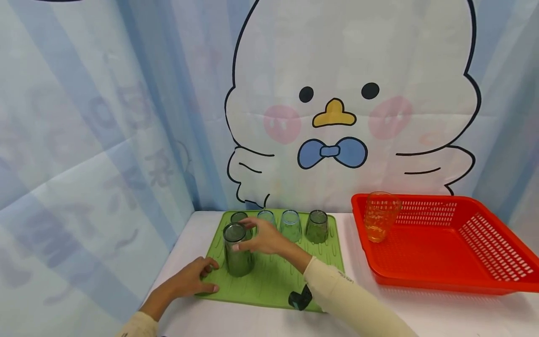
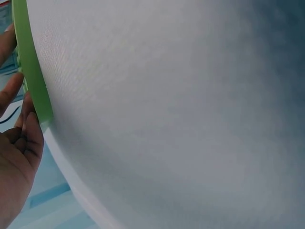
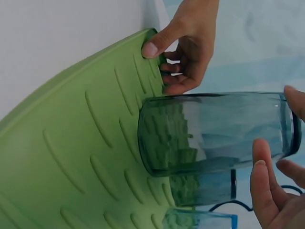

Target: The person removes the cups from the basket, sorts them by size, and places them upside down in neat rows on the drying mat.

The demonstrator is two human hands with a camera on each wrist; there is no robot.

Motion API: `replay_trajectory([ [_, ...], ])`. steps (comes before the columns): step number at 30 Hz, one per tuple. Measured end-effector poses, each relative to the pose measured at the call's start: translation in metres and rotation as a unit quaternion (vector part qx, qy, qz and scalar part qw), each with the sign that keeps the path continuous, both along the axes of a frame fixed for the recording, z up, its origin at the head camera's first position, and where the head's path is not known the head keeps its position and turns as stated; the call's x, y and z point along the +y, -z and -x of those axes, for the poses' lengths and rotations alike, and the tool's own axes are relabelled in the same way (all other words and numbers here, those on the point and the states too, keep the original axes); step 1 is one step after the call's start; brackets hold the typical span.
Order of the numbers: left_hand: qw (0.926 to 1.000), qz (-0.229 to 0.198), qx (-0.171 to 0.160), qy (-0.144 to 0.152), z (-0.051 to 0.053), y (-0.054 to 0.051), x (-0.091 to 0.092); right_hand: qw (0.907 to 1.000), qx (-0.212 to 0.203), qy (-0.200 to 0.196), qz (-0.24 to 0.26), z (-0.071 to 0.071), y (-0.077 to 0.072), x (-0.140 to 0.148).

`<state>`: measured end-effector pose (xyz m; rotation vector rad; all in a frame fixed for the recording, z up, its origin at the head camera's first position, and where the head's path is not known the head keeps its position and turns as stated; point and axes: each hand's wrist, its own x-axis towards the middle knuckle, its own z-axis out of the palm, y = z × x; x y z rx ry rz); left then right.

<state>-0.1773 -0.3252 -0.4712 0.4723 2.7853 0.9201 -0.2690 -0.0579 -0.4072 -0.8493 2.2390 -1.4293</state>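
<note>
A tall smoky-grey drinking glass (image 1: 239,262) stands mouth down on the green ridged drying mat (image 1: 269,290). My right hand (image 1: 265,238) holds this glass near its upturned base, with thumb and fingers on either side. In the right wrist view the glass (image 3: 214,133) shows from the side, its rim meeting the mat. My left hand (image 1: 189,278) grips the mat's near left corner. Its thumb lies on top and the other fingers bend at the edge, as the right wrist view shows for the left hand (image 3: 190,45).
Along the mat's back stand several shorter glasses, including a light blue glass (image 1: 290,227) and a dark glass (image 1: 317,228). A red plastic basket (image 1: 446,283) sits to the right, with a clear tall glass (image 1: 381,215) leaning inside. A printed curtain (image 1: 202,117) rises behind the table.
</note>
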Motion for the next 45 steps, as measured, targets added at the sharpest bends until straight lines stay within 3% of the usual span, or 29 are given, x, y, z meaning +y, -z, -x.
replay_trajectory([
  [6, 1.0, -0.003, 0.0, 0.006, 0.0, 0.0, -0.001, 0.9996, 0.005, -0.021, 0.018, 0.003, -0.013, 0.027],
  [13, 1.0, 0.002, 0.006, 0.004, 0.0, -0.003, -0.001, 0.9992, 0.037, -0.008, 0.014, 0.007, -0.052, 0.077],
  [23, 1.0, 0.005, 0.005, 0.002, 0.001, -0.003, -0.001, 0.9945, 0.101, -0.024, 0.011, 0.037, -0.095, 0.183],
  [31, 1.0, 0.002, -0.005, -0.001, 0.0, -0.002, -0.002, 0.9858, 0.151, 0.049, -0.053, 0.068, -0.096, 0.261],
  [40, 0.9999, -0.001, -0.015, 0.0, 0.0, -0.003, 0.001, 0.9676, 0.157, 0.119, -0.158, 0.08, -0.084, 0.328],
  [45, 0.9998, -0.001, -0.02, -0.001, 0.001, -0.002, 0.002, 0.9594, 0.149, 0.127, -0.203, 0.086, -0.073, 0.349],
])
